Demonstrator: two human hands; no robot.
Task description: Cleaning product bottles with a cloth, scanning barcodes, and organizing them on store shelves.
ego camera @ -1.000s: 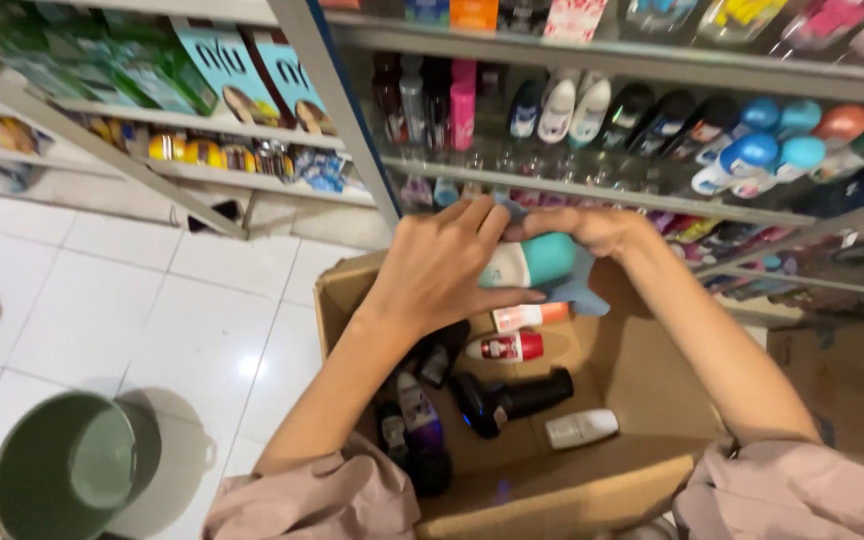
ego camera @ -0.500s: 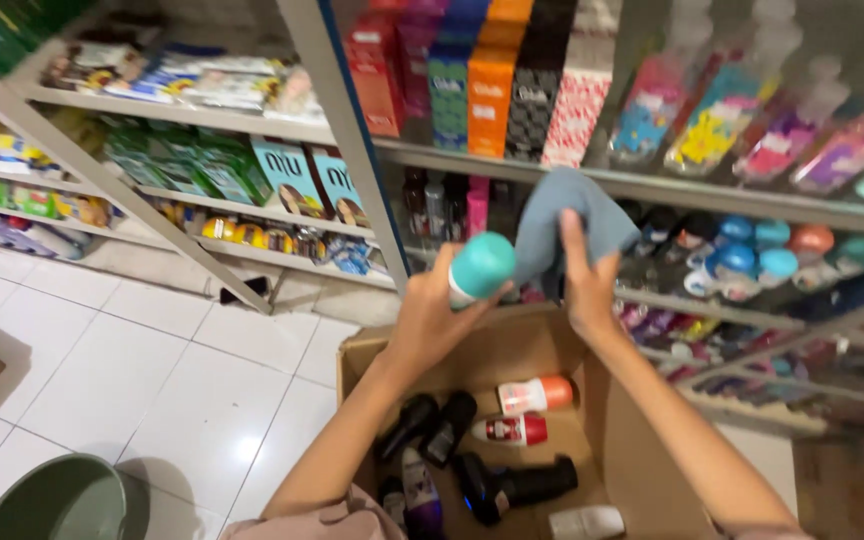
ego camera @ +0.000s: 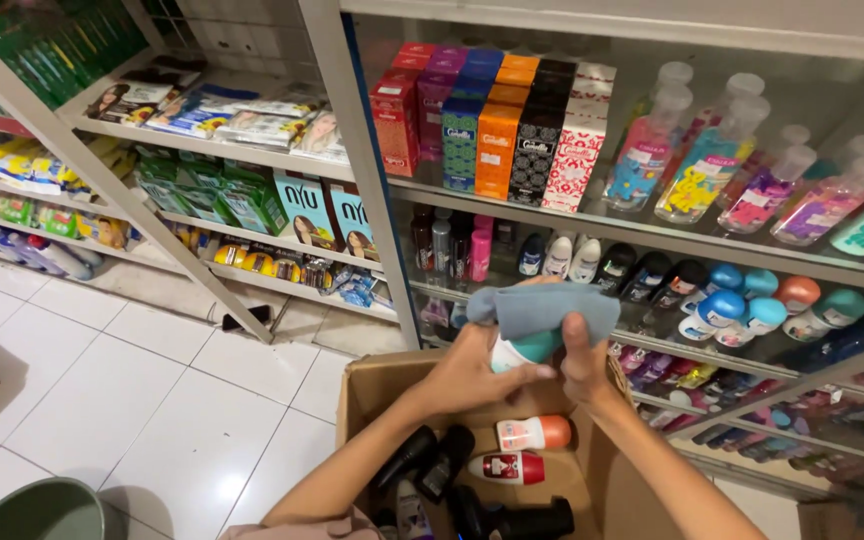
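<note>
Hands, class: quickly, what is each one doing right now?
Left hand: closed around the teal-capped roll-on bottle.
Right hand: holding the blue cloth on it.

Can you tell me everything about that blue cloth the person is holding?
The blue cloth is soft-looking fabric, greyish blue, plain with no pattern. It lies crumpled and draped over the top of a small teal and white bottle, hiding its upper part. The right hand pinches it from below with its thumb pressed up against it, while the left hand grips the bottle beneath. It is held up in the air above an open cardboard box, in front of the shop shelves.
</note>
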